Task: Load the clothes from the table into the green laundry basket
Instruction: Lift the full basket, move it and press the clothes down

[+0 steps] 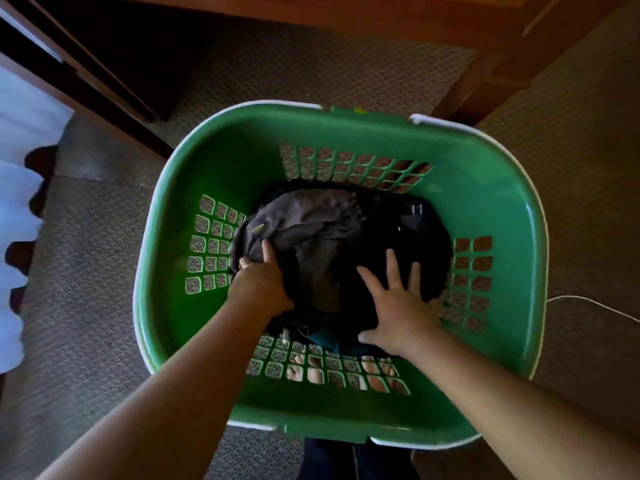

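Observation:
The green laundry basket (221,161) stands on the carpet right below me, with a white-trimmed rim and lattice walls. At its bottom lies a heap of clothes: a grey garment (311,220) on the left and a black garment (415,237) on the right, with a bit of teal cloth (329,341) at the near edge. My left hand (258,282) is inside the basket, its fingers curled into the grey garment's edge. My right hand (398,306) lies flat on the black garment with fingers spread.
Dark wooden furniture (485,64) runs along the far side and the left. White fabric (17,202) hangs at the left edge. A thin white cord (588,301) lies on the carpet to the right. Bare feet show through the basket's near lattice.

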Demonstrator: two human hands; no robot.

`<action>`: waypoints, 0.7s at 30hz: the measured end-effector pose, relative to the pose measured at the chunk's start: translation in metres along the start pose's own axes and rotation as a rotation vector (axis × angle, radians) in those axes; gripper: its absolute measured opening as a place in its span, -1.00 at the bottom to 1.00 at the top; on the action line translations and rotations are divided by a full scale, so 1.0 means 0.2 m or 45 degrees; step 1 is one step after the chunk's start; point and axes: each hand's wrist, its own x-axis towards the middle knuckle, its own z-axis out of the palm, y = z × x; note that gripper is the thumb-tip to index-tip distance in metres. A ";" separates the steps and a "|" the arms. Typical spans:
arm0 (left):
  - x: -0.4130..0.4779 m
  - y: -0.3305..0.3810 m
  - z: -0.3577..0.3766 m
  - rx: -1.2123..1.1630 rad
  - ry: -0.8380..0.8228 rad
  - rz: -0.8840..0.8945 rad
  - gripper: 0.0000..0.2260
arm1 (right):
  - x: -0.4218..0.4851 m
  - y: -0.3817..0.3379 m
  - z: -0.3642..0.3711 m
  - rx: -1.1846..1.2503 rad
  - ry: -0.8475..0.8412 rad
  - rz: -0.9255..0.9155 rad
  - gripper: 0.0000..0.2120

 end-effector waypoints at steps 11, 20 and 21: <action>0.05 0.01 0.25 -0.242 -0.104 0.010 0.13 | 0.13 -0.01 0.21 -0.310 0.180 -0.069 -0.07; -0.02 -0.11 0.02 -0.409 -0.022 0.035 0.10 | -0.04 0.04 0.07 -0.057 0.288 -0.038 -0.15; -0.05 -0.09 0.03 -0.441 0.072 0.036 0.10 | -0.06 0.06 0.09 -0.035 0.414 0.029 -0.10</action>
